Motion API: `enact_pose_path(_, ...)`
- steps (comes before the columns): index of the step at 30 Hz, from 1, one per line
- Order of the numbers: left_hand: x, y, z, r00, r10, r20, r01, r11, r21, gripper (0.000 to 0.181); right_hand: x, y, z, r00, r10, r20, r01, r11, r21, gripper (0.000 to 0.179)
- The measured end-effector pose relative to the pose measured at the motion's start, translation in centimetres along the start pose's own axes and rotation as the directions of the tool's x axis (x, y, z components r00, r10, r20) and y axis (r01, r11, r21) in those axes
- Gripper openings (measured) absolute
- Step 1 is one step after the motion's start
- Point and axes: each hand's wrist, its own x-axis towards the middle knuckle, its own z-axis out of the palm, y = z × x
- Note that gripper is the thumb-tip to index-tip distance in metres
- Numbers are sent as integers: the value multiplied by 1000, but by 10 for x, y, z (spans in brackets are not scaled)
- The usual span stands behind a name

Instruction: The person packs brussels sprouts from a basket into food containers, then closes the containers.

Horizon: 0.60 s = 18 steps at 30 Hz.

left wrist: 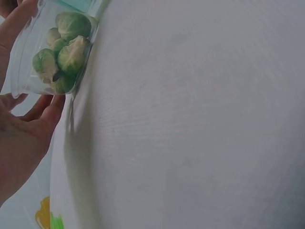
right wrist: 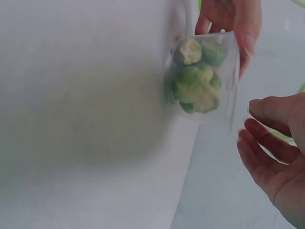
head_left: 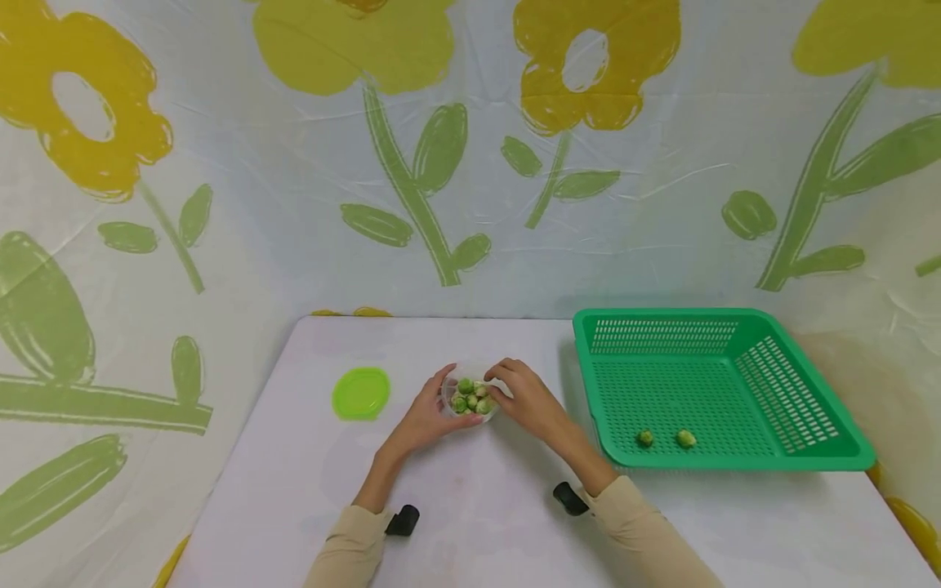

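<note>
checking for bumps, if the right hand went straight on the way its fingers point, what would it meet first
Most likely the clear container, at its rim, or the sprouts inside if the right hand clears it; depth makes the exact spot unclear.

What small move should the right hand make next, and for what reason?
Perhaps the right hand should dip into the clear container and pinch one Brussels sprout. Its fingers seem to hold nothing and are close to the container's opening, while the left hand holds the container.
</note>
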Motion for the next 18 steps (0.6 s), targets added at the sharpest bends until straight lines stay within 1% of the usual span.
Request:
enact_pose_path(5,-1,-2,1,1000,-19,3,20,999,-36,110,-3,2,-12,999,-25,-28,24,999,-33,15)
enact_pose_path(9,-1,-4,1,1000,-17,4,17,998,-66,109,-5,4,-21,998,-38,-50,35,998,-49,14)
enact_pose_path(12,-2,-5,1,1000,-15,4,15,997,-81,108,-7,6,-27,998,-35,-51,33,998,-49,14)
enact_pose_path(18,-2,-5,2,1000,-24,4,24,998,-64,108,-13,9,-39,998,-28,-58,25,998,-52,15)
